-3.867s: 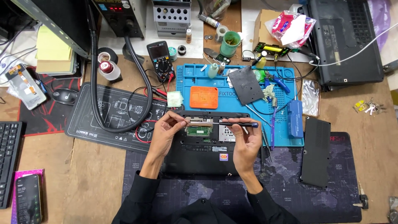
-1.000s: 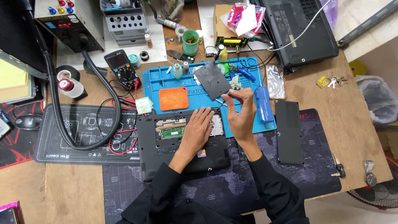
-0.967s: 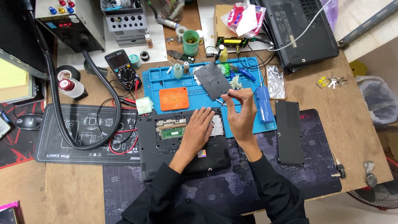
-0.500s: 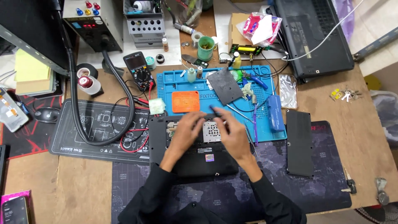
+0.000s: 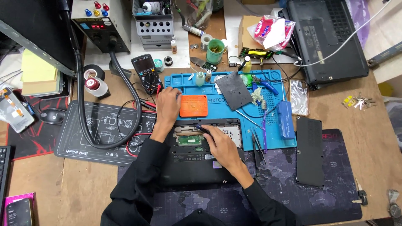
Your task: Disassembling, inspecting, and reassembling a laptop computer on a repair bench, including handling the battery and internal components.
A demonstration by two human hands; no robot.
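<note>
My right hand (image 5: pixel 222 144) pinches a thin tool over the open laptop (image 5: pixel 197 155), near its green memory card (image 5: pixel 190 139). Left hand (image 5: pixel 167 104) rests spread beside the orange pad (image 5: pixel 194 105). Best keep the tool shallow and steady.

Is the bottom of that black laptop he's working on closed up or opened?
Opened. The black laptop shows a green circuit board in an uncovered bay, and a black cover panel lies apart.

laptop (image 5: pixel 197 161) before repair mat (image 5: pixel 234 113), multimeter (image 5: pixel 146 73) behind left
</note>
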